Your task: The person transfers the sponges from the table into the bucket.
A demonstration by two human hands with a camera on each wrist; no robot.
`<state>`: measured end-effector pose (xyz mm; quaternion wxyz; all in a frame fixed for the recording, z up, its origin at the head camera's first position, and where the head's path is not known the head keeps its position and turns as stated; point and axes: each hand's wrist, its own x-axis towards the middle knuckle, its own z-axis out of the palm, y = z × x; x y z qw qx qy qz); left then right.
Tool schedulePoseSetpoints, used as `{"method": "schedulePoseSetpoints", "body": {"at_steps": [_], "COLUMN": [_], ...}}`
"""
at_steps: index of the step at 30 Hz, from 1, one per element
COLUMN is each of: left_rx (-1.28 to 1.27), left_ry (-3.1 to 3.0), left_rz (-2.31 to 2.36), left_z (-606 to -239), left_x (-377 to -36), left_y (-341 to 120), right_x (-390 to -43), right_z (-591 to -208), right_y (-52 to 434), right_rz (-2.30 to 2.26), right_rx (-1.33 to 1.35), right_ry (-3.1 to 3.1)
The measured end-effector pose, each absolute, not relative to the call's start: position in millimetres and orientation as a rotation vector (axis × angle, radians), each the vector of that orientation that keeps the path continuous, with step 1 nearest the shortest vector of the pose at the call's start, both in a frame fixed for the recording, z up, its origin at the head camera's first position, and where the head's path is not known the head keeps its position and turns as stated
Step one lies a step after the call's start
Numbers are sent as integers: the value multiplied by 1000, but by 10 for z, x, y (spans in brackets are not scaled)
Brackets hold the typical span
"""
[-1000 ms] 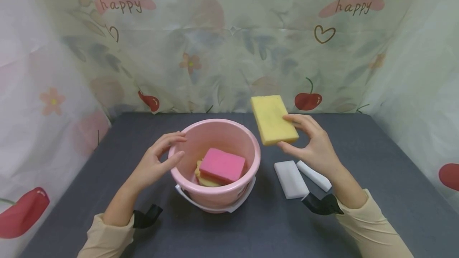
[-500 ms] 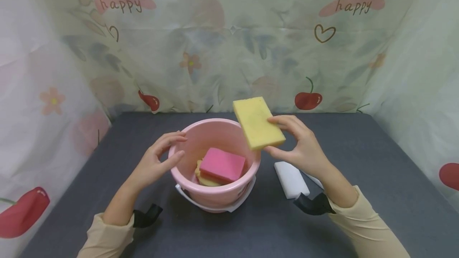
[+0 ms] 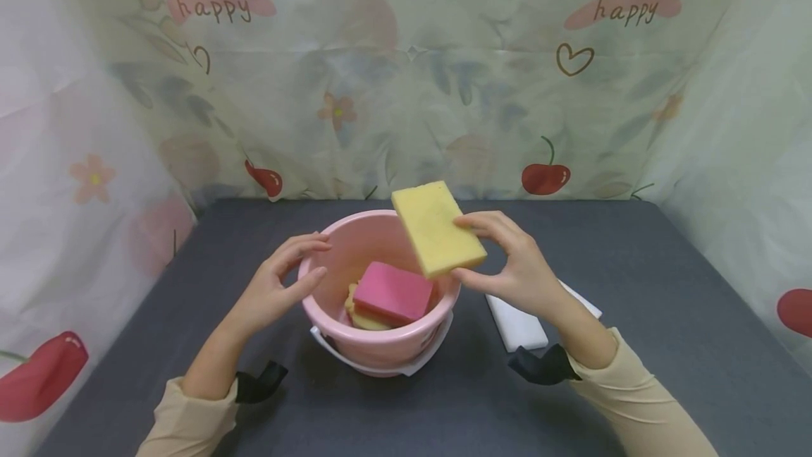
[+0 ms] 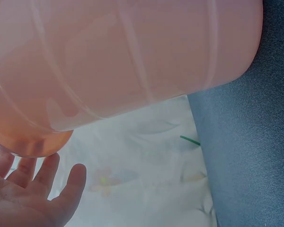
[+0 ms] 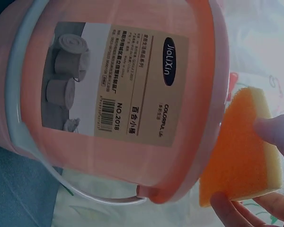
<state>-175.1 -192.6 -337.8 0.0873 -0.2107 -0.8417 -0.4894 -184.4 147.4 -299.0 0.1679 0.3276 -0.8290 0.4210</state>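
Observation:
My right hand (image 3: pixel 517 263) pinches a yellow sponge (image 3: pixel 438 228) by its right edge and near corner, thumb below and fingers above. Tilted, the sponge hangs over the far right rim of a pink bucket (image 3: pixel 380 355); in the right wrist view its other face looks orange (image 5: pixel 239 146). My left hand (image 3: pixel 273 288) rests at the bucket's left rim, fingers loosely extended, fingertips right at the edge, as the left wrist view also shows with the hand (image 4: pixel 33 194) by the rim. Inside the bucket a pink sponge (image 3: pixel 393 293) lies on a yellowish one (image 3: pixel 368 321).
Two white sponge-like blocks (image 3: pixel 519 326) lie on the dark tabletop (image 3: pixel 412 418) right of the bucket, partly hidden by my right hand and wrist. A white handle (image 3: pixel 355 365) hangs down the bucket's front. Printed curtains (image 3: pixel 406 90) stand behind and at both sides.
My right hand has carried the yellow sponge leftward and slightly down, from beside the bucket to over its right rim. My left hand and the bucket have stayed put.

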Motion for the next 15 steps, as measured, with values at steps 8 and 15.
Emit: {"method": "schedulePoseSetpoints", "body": {"at_steps": [8, 15], "left_rx": [-606, -602], "left_ry": [-2526, -2523], "left_rz": [-1450, -1458], "left_z": [-3373, -3376], "left_x": [-1750, -1753], "left_y": [-1925, -1920], "right_x": [-1841, -1838], "right_z": [-3014, -3034], "right_y": [1390, 1321], "right_rz": [1222, 1211], "right_rx": [959, 994], "right_ry": [-2380, -2423]}}
